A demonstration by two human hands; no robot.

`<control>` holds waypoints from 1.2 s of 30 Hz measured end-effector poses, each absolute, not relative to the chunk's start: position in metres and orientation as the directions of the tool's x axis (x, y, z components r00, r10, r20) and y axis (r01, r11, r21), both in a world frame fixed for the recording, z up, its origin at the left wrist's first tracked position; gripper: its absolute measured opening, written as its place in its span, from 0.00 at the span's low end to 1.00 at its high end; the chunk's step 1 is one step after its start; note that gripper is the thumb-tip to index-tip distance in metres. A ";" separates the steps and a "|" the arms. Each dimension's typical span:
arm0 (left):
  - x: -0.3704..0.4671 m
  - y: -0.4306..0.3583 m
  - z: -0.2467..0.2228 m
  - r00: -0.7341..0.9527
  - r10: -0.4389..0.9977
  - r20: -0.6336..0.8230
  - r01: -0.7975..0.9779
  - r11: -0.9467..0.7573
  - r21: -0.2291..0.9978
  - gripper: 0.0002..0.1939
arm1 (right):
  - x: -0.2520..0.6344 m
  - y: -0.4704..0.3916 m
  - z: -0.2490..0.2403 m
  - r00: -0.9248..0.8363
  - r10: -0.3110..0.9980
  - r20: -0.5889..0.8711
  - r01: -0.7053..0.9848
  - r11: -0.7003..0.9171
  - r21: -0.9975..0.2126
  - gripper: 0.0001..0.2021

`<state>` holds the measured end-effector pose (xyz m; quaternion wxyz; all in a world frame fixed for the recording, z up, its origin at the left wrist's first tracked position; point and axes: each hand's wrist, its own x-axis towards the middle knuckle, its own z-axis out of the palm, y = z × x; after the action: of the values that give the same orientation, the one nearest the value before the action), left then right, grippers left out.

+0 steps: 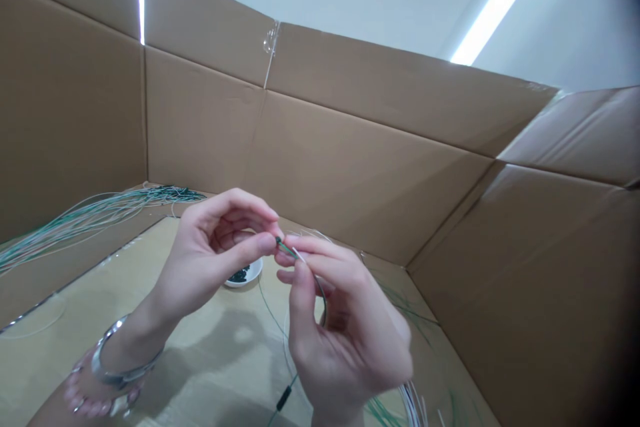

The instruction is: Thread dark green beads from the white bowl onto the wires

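Note:
My left hand, with a bracelet and pink beads at the wrist, pinches a small dark green piece between thumb and index finger. Close beside it on the right, my right hand holds a thin green wire and a white wire end between thumb and fingers. The green wire runs from the dark piece toward the right fingers. Behind the left fingertips, a white dish with small dark pieces is partly hidden. A black sleeve sits on a thin wire below the hands.
Cardboard walls surround the pale work surface. A bundle of green and white wires lies at the far left. More wires lie at the lower right, and others rest along the right side.

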<state>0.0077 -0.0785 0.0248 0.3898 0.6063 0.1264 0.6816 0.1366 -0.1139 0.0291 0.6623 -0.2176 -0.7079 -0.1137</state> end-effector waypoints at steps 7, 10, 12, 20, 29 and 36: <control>0.007 -0.079 0.025 0.061 0.686 0.725 -0.392 -0.651 0.650 0.11 | 0.136 -0.115 0.030 -0.016 0.146 0.989 0.480 0.869 -0.120 0.11; 0.008 -0.080 0.025 0.055 0.685 0.727 -0.390 -0.655 0.647 0.11 | 0.135 -0.116 0.030 -0.032 0.134 0.990 0.487 0.868 -0.102 0.10; 0.007 -0.081 0.026 0.050 0.677 0.734 -0.385 -0.665 0.640 0.11 | 0.135 -0.115 0.030 -0.019 0.139 0.990 0.481 0.869 -0.113 0.10; 0.007 -0.081 0.026 0.031 0.632 0.774 -0.332 -0.724 0.604 0.10 | 0.135 -0.114 0.029 0.002 0.161 0.987 0.453 0.880 -0.144 0.10; 0.009 -0.084 0.027 -0.071 0.555 0.829 -0.200 -0.822 0.533 0.08 | 0.132 -0.115 0.029 -0.034 0.093 0.995 0.569 0.820 -0.057 0.08; 0.010 -0.086 0.028 -0.051 0.511 0.858 -0.119 -0.856 0.503 0.09 | 0.136 -0.117 0.033 -0.015 0.126 0.992 0.557 0.825 -0.097 0.09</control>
<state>0.0100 -0.0861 0.0280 0.2222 0.6519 0.1503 0.7092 0.1358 -0.1175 0.0327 0.6570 -0.2463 -0.6934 -0.1638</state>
